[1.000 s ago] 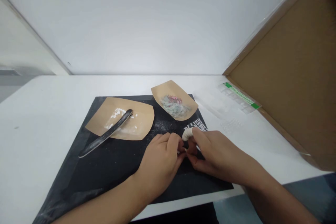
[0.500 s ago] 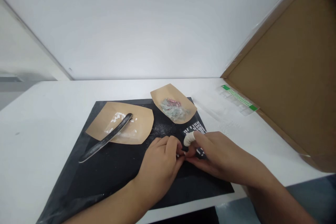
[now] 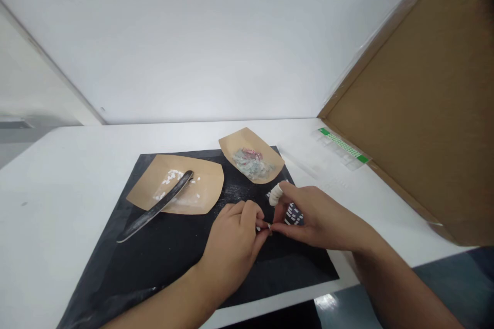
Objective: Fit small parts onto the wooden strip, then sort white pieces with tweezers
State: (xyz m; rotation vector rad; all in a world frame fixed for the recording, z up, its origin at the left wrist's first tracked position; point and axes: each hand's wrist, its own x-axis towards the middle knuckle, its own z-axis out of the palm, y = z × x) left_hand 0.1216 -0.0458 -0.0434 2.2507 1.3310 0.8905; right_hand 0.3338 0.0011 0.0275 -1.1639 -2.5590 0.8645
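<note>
Over the black mat point(image 3: 162, 259), my left hand point(image 3: 235, 247) is closed, thumb and fingers pinched together with a small white piece point(image 3: 258, 228) showing between them. My right hand point(image 3: 318, 221) meets it there, thumb and finger pinched at the left fingertips; what it grips is too small to make out. A white finger cot point(image 3: 275, 195) covers one right fingertip. Partly hidden beneath the right hand lies a dark sheet point(image 3: 294, 215) bearing small white strips. To the left, a dark curved stick point(image 3: 154, 212) rests across a brown paper tray point(image 3: 142, 190) with white bits point(image 3: 169, 178).
A second brown paper tray point(image 3: 236, 140) at the back holds greenish and pink scraps point(image 3: 252, 165). At the right, a clear strip with a green-edged label point(image 3: 343, 146) lies on the white table point(image 3: 42, 195), beside an upright cardboard panel point(image 3: 417, 97). A white wall stands behind.
My right fingers have drawn slightly apart from the left ones, uncovering more of the dark sheet with white strips. The left hand stays pinched. The whole view has shifted a little.
</note>
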